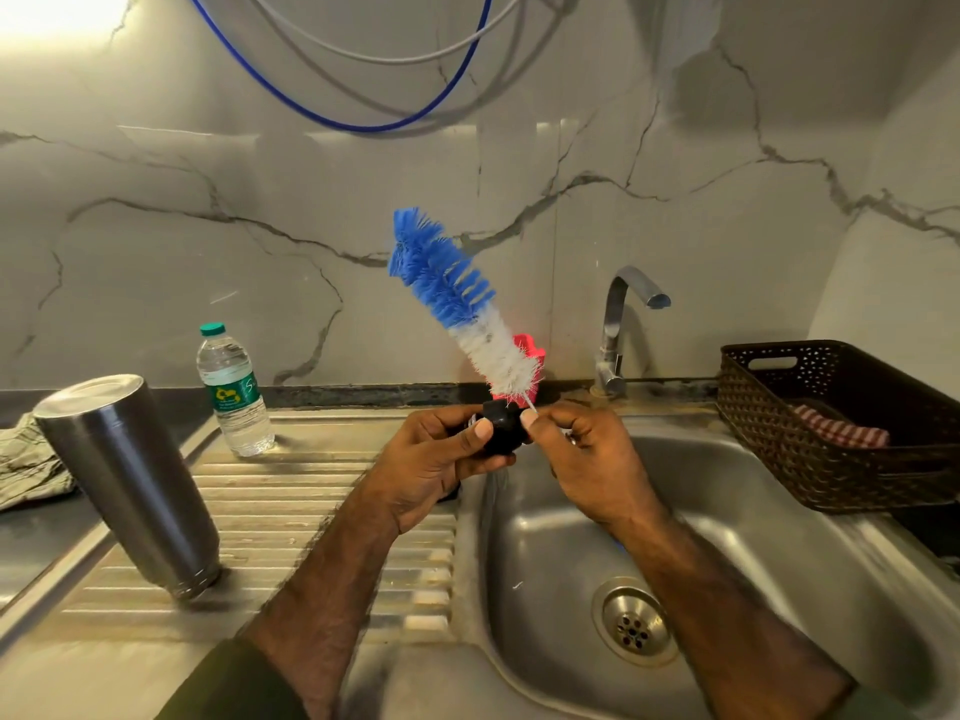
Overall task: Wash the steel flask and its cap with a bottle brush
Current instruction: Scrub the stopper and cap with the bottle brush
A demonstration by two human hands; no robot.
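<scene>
The steel flask [127, 480] stands upside down on the ribbed drainboard [322, 511] at the left, apart from both hands. Over the sink's left edge my left hand [436, 459] grips the small black cap [503, 426]. Just right of it, my right hand [587, 459] pinches the thin handle of the bottle brush [457, 298]. The brush's blue and white bristle head points up and to the left, above the cap. The bristles stay clear of the cap.
A steel sink basin [727, 537] with a drain [635, 627] lies below my right hand, its tap [621, 324] behind with no water running. A plastic water bottle [231, 389] stands on the drainboard's far side. A brown basket [841, 423] holds a checked cloth. A red object [530, 350] sits behind the brush.
</scene>
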